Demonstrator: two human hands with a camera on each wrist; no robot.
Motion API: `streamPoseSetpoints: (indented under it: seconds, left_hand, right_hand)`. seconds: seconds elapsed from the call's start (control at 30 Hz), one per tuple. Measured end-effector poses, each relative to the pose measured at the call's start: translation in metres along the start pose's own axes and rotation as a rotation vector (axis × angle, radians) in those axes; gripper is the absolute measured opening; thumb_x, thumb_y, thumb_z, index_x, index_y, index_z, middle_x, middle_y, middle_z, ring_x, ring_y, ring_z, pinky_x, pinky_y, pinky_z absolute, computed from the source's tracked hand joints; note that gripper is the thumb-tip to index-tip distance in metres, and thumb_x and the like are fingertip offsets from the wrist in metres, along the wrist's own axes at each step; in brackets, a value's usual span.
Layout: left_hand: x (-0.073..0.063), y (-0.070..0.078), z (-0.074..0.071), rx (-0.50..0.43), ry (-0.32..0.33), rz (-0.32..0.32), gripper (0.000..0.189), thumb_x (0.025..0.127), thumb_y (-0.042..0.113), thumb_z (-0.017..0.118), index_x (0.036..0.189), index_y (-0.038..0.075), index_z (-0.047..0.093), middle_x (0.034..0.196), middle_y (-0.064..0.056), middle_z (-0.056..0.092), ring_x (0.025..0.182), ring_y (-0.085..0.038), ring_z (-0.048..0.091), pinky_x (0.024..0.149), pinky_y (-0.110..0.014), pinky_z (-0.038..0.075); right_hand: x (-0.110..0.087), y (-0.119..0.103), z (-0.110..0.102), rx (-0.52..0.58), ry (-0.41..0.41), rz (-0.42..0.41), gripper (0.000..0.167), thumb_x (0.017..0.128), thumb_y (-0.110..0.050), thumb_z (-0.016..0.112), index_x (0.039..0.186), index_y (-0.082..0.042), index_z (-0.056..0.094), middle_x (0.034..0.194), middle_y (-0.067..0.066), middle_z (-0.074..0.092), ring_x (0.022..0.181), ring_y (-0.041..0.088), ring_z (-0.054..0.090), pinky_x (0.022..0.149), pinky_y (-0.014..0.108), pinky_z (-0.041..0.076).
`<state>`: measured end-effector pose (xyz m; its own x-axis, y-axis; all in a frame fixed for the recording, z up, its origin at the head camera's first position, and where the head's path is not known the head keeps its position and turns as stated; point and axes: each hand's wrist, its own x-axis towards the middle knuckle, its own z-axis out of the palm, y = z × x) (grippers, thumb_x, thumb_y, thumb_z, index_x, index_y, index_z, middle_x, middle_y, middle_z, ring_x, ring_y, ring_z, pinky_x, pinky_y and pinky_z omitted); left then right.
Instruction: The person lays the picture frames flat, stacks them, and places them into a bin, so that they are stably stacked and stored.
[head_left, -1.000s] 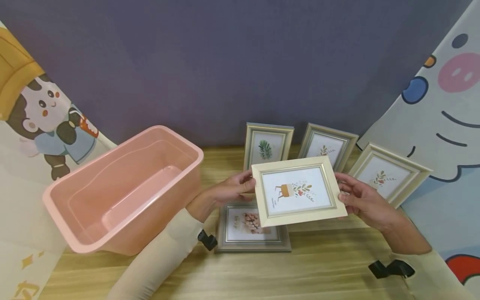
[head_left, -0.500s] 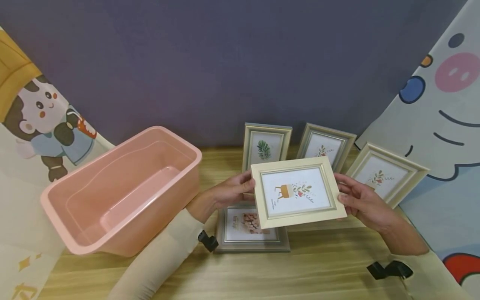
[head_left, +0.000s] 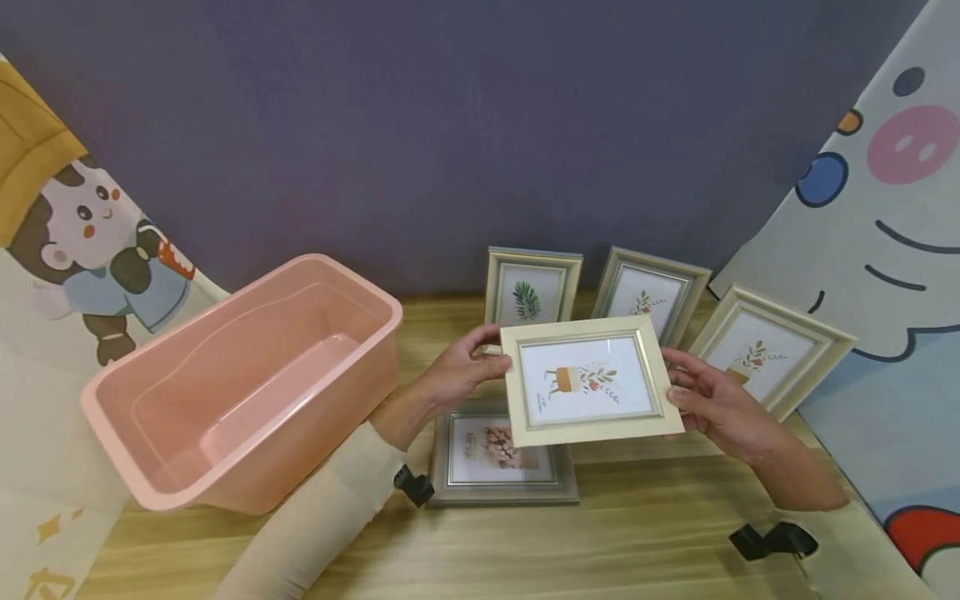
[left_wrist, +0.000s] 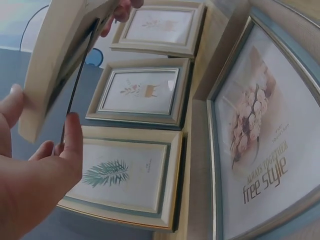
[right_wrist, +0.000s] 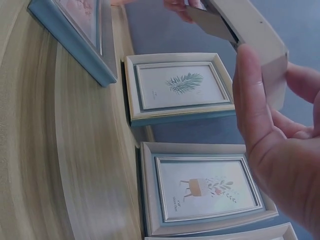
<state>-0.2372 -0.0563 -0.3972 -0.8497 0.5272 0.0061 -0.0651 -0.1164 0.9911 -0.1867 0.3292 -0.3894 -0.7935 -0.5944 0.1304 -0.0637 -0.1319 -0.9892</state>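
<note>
A cream picture frame (head_left: 592, 381) with a sideways print of a potted plant is held above the table between both hands. My left hand (head_left: 465, 367) grips its left edge, thumb on the front side and fingers behind. At the opposite edge my right hand (head_left: 720, 404) pinches it the same way. On the frame's back, a thin dark-edged flap (left_wrist: 80, 75) stands out near the left fingers in the left wrist view. Below lies a grey-brown picture frame (head_left: 502, 492) with a pink flower print, partly covered by the held one.
Behind stand a leaf-print frame (head_left: 531, 292) and two plant-print frames, one grey-gold (head_left: 648, 292) and one cream (head_left: 772, 350). An empty-looking pink tub (head_left: 262, 400) sits at the left on the wooden table (head_left: 645, 533). A dark blue backdrop (head_left: 480, 133) closes the rear.
Both hands have shifted the held picture frame slightly left and up, tipping its lower edge a little. The left fingers sit higher on its edge. The other frames and the tub stay put.
</note>
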Motion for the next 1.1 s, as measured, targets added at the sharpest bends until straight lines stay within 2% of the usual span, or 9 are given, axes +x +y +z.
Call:
streamPoseSetpoints:
  seconds: [0.1,0.23,0.53,0.63,0.83,1.1]
  left_hand:
    - [-0.002,0.001,0.000,0.091,0.051,0.021,0.071,0.096,0.015,0.072,0.155,0.001,0.035,0.151,-0.022,0.041,0.119,-0.025,0.059,0.103,-0.034,0.053]
    - [-0.004,0.003,0.002,0.157,0.108,0.026,0.064,0.096,0.003,0.067,0.154,0.001,0.038,0.151,-0.020,0.043,0.120,-0.027,0.061,0.102,-0.036,0.054]
    - [-0.007,0.001,-0.001,0.166,0.201,0.021,0.058,0.096,0.001,0.067,0.149,0.003,0.045,0.145,-0.020,0.050,0.108,-0.017,0.065,0.093,-0.028,0.056]
    - [-0.008,0.000,-0.003,0.168,0.208,0.028,0.058,0.095,0.001,0.066,0.149,0.001,0.045,0.145,-0.020,0.050,0.109,-0.018,0.064,0.092,-0.027,0.056]
    - [-0.011,-0.006,-0.010,0.192,0.233,0.024,0.056,0.095,0.003,0.067,0.147,0.002,0.048,0.143,-0.020,0.053,0.112,-0.022,0.064,0.092,-0.026,0.055]
    - [-0.021,-0.015,-0.019,0.215,0.267,-0.012,0.056,0.094,0.004,0.068,0.146,0.001,0.050,0.141,-0.020,0.056,0.108,-0.019,0.064,0.091,-0.026,0.055]
  right_hand:
    - [0.002,0.002,0.001,0.013,0.005,0.012,0.058,0.105,0.008,0.036,0.153,-0.023,0.040,0.125,0.002,0.068,0.095,0.021,0.075,0.067,0.034,0.064]
    - [0.004,0.004,0.004,0.029,0.015,0.038,0.057,0.105,0.008,0.036,0.151,-0.026,0.042,0.124,0.001,0.069,0.094,0.021,0.075,0.068,0.034,0.064]
    - [0.010,0.013,0.011,0.051,0.040,0.087,0.054,0.106,0.005,0.040,0.147,-0.030,0.044,0.123,-0.001,0.069,0.091,0.022,0.075,0.069,0.035,0.064]
    - [0.011,0.017,0.013,0.046,0.043,0.107,0.056,0.106,0.003,0.041,0.152,-0.029,0.040,0.124,-0.001,0.069,0.092,0.021,0.075,0.069,0.034,0.064]
    - [0.015,0.021,0.017,0.031,0.043,0.139,0.066,0.106,0.001,0.044,0.162,-0.027,0.022,0.125,0.000,0.067,0.095,0.021,0.074,0.069,0.036,0.064]
    - [0.020,0.029,0.028,0.026,0.062,0.236,0.065,0.105,-0.002,0.049,0.161,-0.025,0.024,0.118,0.001,0.071,0.092,0.023,0.075,0.071,0.036,0.064]
